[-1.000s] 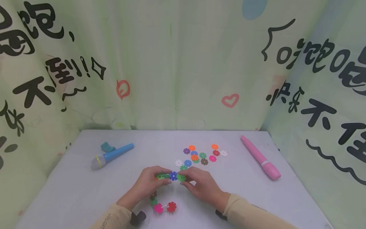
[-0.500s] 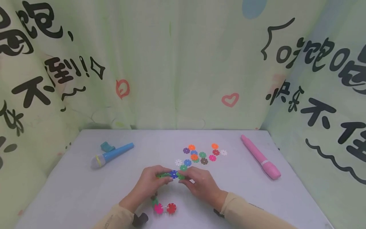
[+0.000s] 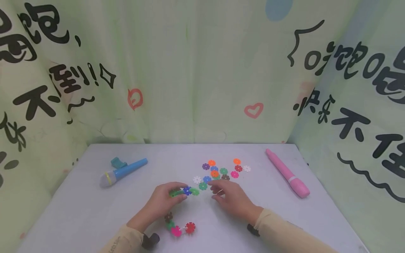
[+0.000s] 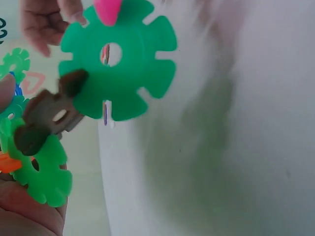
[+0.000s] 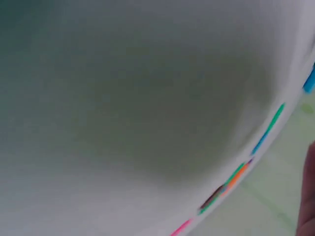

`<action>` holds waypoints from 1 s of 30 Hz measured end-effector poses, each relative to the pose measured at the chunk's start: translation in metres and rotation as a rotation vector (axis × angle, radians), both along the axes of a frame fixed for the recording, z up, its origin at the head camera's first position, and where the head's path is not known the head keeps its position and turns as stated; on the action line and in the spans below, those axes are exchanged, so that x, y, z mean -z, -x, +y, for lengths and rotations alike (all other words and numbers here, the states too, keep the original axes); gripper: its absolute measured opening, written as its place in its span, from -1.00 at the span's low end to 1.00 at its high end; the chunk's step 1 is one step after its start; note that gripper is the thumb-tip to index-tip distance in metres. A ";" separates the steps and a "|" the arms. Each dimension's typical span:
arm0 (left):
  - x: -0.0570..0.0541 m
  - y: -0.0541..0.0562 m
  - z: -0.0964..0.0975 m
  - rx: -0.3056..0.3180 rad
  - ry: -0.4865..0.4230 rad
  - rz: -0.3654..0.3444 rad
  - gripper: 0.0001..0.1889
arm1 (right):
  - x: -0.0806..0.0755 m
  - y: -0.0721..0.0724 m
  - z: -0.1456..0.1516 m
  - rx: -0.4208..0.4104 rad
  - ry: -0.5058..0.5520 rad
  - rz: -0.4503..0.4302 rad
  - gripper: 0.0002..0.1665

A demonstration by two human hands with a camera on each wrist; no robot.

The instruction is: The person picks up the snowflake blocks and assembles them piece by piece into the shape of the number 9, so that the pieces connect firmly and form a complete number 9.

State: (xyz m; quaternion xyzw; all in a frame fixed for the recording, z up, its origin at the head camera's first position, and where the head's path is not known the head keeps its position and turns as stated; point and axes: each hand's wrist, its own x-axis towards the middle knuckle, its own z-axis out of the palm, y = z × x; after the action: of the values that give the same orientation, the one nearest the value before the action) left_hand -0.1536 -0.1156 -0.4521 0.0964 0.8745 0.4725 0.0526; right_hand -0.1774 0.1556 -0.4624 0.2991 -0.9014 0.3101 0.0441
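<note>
My left hand [image 3: 161,201] pinches a chain of interlocking snowflake discs above the table. A blue disc [image 3: 187,190] and a green end disc [image 3: 194,191] stick out past its fingertips. The chain's other end hangs below the hand, with a pink disc [image 3: 176,231] and a red disc [image 3: 190,227]. In the left wrist view, a large green disc [image 4: 140,73] joins a brown disc [image 4: 42,110]. My right hand [image 3: 234,199] is apart from the chain, its fingers loosely bent near a loose green disc [image 3: 203,186]; nothing shows between them.
Several loose discs, among them an orange disc [image 3: 214,174] and a white disc [image 3: 246,168], lie beyond the hands on the white table [image 3: 79,207]. A blue toy microphone [image 3: 126,171] lies left beside a teal piece [image 3: 118,162]. A pink marker-shaped object [image 3: 286,172] lies right.
My right hand has let go of the green end disc and moved right, towards the loose discs. My left hand keeps its grip on the chain, shifted slightly left.
</note>
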 end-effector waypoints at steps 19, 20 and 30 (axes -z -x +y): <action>0.008 0.004 -0.008 0.027 0.027 0.053 -0.58 | 0.021 0.055 0.050 0.275 -0.160 -0.232 -0.46; 0.008 0.004 -0.008 0.026 0.028 0.051 -0.58 | 0.022 0.056 0.049 0.264 -0.169 -0.224 -0.50; 0.008 0.004 -0.008 0.017 0.017 0.031 -0.62 | 0.020 0.061 0.042 0.261 -0.206 -0.217 -0.82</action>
State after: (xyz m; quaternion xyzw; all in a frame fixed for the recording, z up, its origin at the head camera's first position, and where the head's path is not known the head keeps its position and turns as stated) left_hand -0.1577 -0.1237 -0.4603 0.1106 0.8784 0.4628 0.0437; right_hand -0.2381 0.1974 -0.4829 0.1473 -0.9590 0.2382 -0.0443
